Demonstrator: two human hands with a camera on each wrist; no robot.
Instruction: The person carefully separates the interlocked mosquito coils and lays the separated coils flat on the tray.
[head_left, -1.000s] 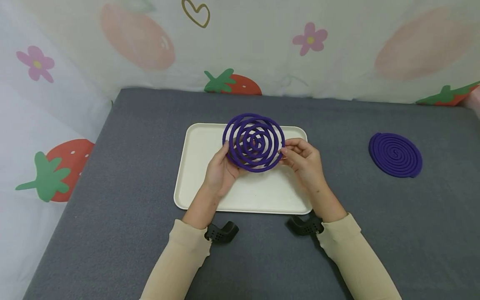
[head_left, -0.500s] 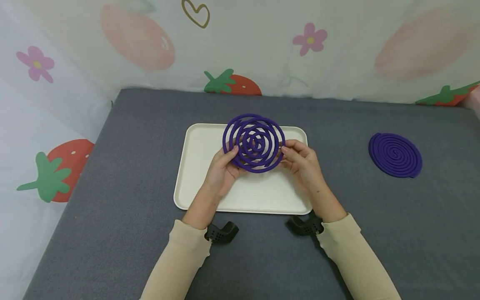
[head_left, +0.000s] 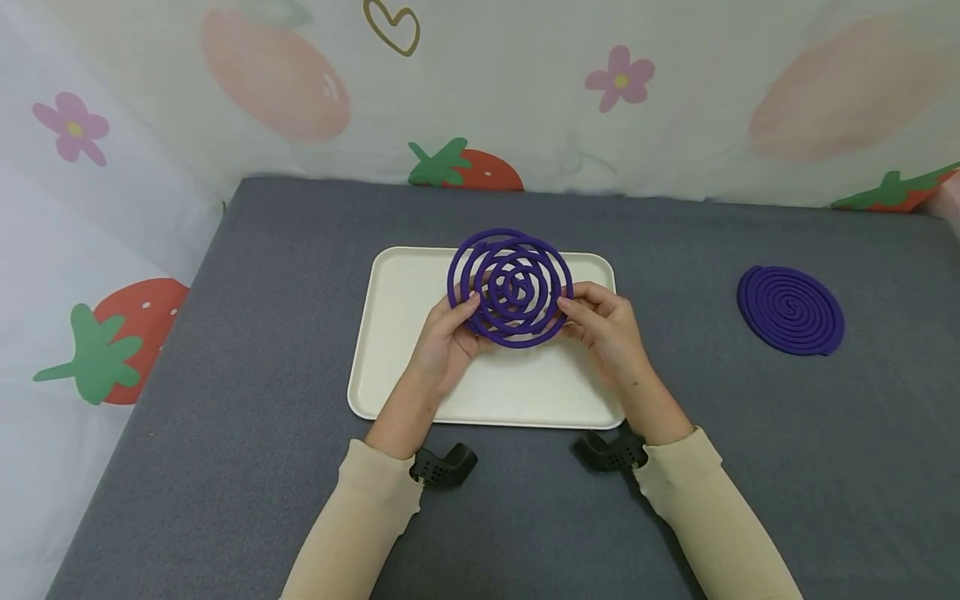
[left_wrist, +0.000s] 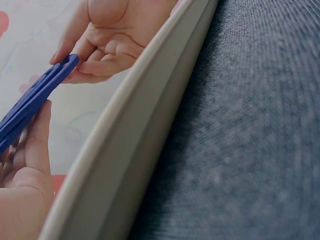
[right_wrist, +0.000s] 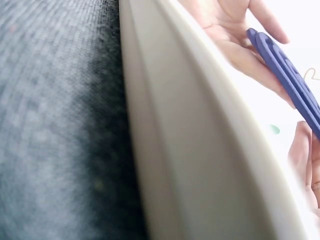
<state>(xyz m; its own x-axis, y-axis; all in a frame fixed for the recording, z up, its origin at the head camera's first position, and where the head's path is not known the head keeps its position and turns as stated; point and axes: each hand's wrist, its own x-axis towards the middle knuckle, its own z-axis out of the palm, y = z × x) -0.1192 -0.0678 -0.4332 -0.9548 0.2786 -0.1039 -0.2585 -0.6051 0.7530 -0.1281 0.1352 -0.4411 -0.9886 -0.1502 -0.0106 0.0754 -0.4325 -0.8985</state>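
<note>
A purple openwork spiral mat (head_left: pixel 516 288) is held up over the white tray (head_left: pixel 517 404), tilted towards me, its rings overlapping in layers. My left hand (head_left: pixel 444 346) grips its left side, thumb on top and fingers spread beneath. At the right edge, my right hand (head_left: pixel 609 329) pinches the rim between thumb and fingers. Seen edge-on in the left wrist view, the mat (left_wrist: pixel 37 97) shows as stacked thin strands, with my right hand (left_wrist: pixel 117 35) at its upper end. In the right wrist view the left hand (right_wrist: pixel 225 35) supports the mat (right_wrist: pixel 285 72) from below.
A second purple spiral mat (head_left: pixel 791 310), tightly coiled, lies flat on the grey cloth-covered table (head_left: pixel 712 500) at the right. Behind the table hangs a white curtain (head_left: pixel 540 108) printed with strawberries and flowers. The tray's raised rim (left_wrist: pixel 135 115) crosses the left wrist view.
My left thumb has shifted inwards from the mat's left rim onto its rings. The right thumb also sits slightly further in, and the mat has moved a little right and down.
</note>
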